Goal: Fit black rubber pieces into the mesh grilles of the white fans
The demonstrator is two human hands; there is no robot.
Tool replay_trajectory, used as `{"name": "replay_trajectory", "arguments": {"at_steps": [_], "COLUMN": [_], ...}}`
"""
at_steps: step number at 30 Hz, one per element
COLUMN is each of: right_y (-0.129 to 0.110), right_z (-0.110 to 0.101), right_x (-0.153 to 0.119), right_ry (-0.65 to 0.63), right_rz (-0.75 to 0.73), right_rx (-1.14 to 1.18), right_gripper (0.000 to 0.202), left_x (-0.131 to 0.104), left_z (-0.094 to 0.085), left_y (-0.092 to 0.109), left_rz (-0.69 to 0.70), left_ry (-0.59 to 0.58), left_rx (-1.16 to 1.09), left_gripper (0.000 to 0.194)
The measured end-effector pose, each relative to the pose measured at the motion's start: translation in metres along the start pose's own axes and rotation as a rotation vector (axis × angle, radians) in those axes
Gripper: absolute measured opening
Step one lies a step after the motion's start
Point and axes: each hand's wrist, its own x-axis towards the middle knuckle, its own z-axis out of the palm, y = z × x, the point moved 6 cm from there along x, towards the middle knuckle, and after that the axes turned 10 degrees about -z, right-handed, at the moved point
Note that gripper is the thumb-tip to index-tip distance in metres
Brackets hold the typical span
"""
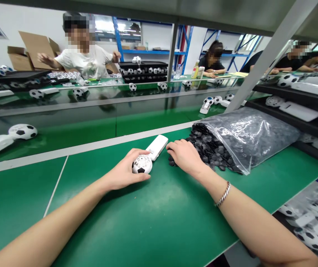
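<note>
My left hand is wrapped around the round head of a white handheld fan patterned like a football. The fan lies on the green table, its handle pointing away to the right; some black patches show on its head, while other openings are bare white lattice. My right hand is at the left edge of a heap of small flat black pieces. Its fingers are curled together, with a bit of black at the fingertips. The heap spills from a clear plastic bag lying on its side.
A conveyor belt with several football fans runs beyond the table's pale edge strip. Black trays of fans are stacked at right, beside a slanted metal post. More fans sit low at right. Several people work across the belt.
</note>
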Motion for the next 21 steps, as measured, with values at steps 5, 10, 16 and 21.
{"name": "replay_trajectory", "arguments": {"at_steps": [5,10,16,21], "right_y": [-0.002,-0.012,-0.028,-0.028], "right_z": [-0.004,-0.006,-0.007,0.009], "right_x": [-0.002,-0.005,-0.005,-0.005], "right_ry": [0.118,0.256,0.26,0.175], "right_rz": [-0.013,-0.087,-0.179,-0.111], "right_rx": [0.257,0.507,0.825,1.134], "right_gripper": [0.005,0.003,0.02,0.011], "left_x": [0.001,0.001,0.002,0.001], "left_z": [-0.001,0.0,0.0,-0.001], "left_y": [-0.004,-0.002,-0.002,-0.001], "left_rz": [-0.065,-0.071,-0.085,-0.072], "left_ry": [0.102,0.09,0.062,0.059], "left_rx": [-0.005,-0.006,-0.043,-0.063], "left_gripper": [0.053,0.048,0.049,0.048]}}
